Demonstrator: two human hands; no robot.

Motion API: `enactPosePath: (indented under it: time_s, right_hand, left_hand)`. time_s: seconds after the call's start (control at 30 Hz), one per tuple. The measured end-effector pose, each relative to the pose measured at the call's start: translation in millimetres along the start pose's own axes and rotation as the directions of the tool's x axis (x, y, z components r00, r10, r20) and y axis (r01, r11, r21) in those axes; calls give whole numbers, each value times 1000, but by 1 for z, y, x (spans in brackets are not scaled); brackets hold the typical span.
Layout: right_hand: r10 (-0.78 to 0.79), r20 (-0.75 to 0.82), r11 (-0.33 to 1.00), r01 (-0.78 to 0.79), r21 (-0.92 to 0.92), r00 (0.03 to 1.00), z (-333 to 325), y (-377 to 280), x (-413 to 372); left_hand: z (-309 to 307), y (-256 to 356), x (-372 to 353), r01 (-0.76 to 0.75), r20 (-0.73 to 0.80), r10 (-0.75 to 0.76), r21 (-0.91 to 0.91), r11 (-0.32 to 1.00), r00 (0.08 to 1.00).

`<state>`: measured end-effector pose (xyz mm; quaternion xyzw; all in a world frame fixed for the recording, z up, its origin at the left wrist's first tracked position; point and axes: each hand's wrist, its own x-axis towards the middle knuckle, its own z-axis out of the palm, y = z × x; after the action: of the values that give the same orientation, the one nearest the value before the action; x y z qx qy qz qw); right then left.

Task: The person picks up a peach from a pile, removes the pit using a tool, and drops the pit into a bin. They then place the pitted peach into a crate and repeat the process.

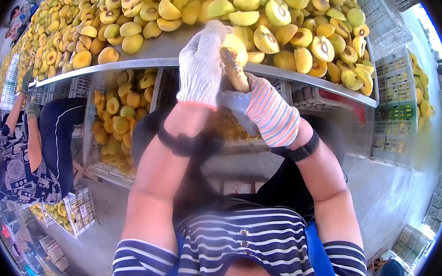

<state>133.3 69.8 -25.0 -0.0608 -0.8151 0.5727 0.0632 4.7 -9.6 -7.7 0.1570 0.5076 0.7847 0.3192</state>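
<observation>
My left hand (200, 64), in a white knitted glove, is closed around a yellow peach half (237, 48) at the table's front edge. In my right hand (272, 112), which wears a striped glove with grey-blue fingers, is a pitting knife (237, 76) with a pale, wooden-looking handle. Its dark metal end meets the peach, beside the left fingers. The blade's exact shape is partly hidden. Just beyond both hands lies a heap of halved yellow peaches (277, 13), several with brown stones or hollows showing.
A metal rim (116, 66) edges the table. Beneath it stands a crate of peach halves (121, 126), left of my knees. Stacked plastic crates (392, 109) rise at the right. On the left, another person (30, 153) sits at the same table, near a white crate (79, 211).
</observation>
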Motion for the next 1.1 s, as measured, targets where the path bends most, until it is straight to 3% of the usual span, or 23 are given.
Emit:
enactPosePath:
  time_s: [0.03, 0.07, 0.1, 0.2, 0.23, 0.27, 0.33, 0.37, 0.4, 0.43, 0.47, 0.5, 0.53, 0.57, 0.6, 0.67, 0.73, 0.87, 0.93, 1.0, 1.03, 1.07, 1.1]
  right_hand:
    - [2, -2, 1000, -2, 1, 1000, -2, -9, -3]
    - [216, 45, 923, -219, 315, 975, -6, -28, -5]
    - [394, 155, 708, -406, 578, 906, -9, -38, -7]
    - [407, 335, 533, -518, 669, 850, -23, -28, -13]
    - [380, 355, 530, -516, 673, 854, -23, -27, -16]
    - [377, 351, 538, -511, 670, 857, -27, -27, -19]
    - [226, 420, 551, -470, 689, 879, -33, -25, -28]
    - [246, 386, 621, -450, 641, 889, -36, -24, -30]
    - [392, 368, 753, -523, 398, 843, -46, -30, -30]
    - [422, 269, 888, -454, 70, 866, -47, -31, -33]
    - [415, 169, 891, -362, -274, 894, -48, -32, -36]
    - [346, 134, 854, -253, -454, 929, -50, -33, -45]
    - [337, 135, 859, -245, -450, 932, -54, -28, -46]
    - [299, 124, 750, -153, -643, 946, -57, -19, -47]
    - [258, 121, 598, -60, -799, 959, -57, -14, -48]
    - [321, 43, 569, -156, -807, 946, -57, -14, -45]
    - [249, -4, 726, -190, -661, 968, -53, -11, -47]
    - [273, -143, 700, -298, -648, 951, -52, -9, -41]
    - [248, -175, 719, -302, -626, 953, -54, -11, -38]
    - [127, -283, 858, -249, -450, 951, -50, -10, -35]
    - [122, -282, 861, -243, -447, 952, -49, -11, -33]
    - [153, -291, 884, -262, -387, 945, -48, -14, -31]
    - [182, -292, 905, -276, -324, 939, -44, -18, -28]
  left_hand:
    - [0, 2, -1, 2, 1, -2, 1, 1000, 1000]
    - [-1, 6, -1, -49, 89, 35, 156, 987, 995]
    - [-1, 7, 0, -112, 181, 59, 299, 948, 982]
    - [-2, 3, 1, -207, 253, 109, 402, 892, 961]
    - [0, 8, 1, -72, 215, -1, 334, 940, 977]
    - [5, 13, -3, -82, 218, 8, 331, 940, 976]
    - [16, 27, -23, 199, 19, -199, -221, 955, 980]
    - [2, 28, -16, 130, 153, -107, -150, 980, 982]
    - [-16, 34, -18, 152, 154, -132, -126, 980, 979]
    - [-27, 47, -22, 75, -12, -76, -52, 996, 997]
    - [-52, 64, -27, 36, 53, -37, 30, 999, 998]
    - [-69, 87, -36, 95, -65, -89, 93, 991, 994]
    - [-89, 94, -42, 21, -255, 86, 391, 920, 963]
    - [-94, 104, -42, 51, -294, 218, 694, 719, 931]
    - [-92, 112, -45, 240, -285, 308, 955, 176, 908]
    - [-95, 98, -33, 142, 79, 431, 879, -456, 899]
    - [-52, 83, -11, 89, -57, 181, 981, -174, 982]
    - [-5, -1, 58, -61, 46, -112, 989, -136, 993]
    - [-1, -1, 73, -183, 164, -119, 970, -161, 979]
    - [1, 15, 73, -83, 81, -248, 997, 3, 965]
    - [-28, 0, 82, -123, 132, -37, 975, 186, 991]
    - [-37, 13, 81, 28, 73, -152, 818, 575, 986]
    - [-44, 18, 76, 136, -10, -157, 554, 822, 988]
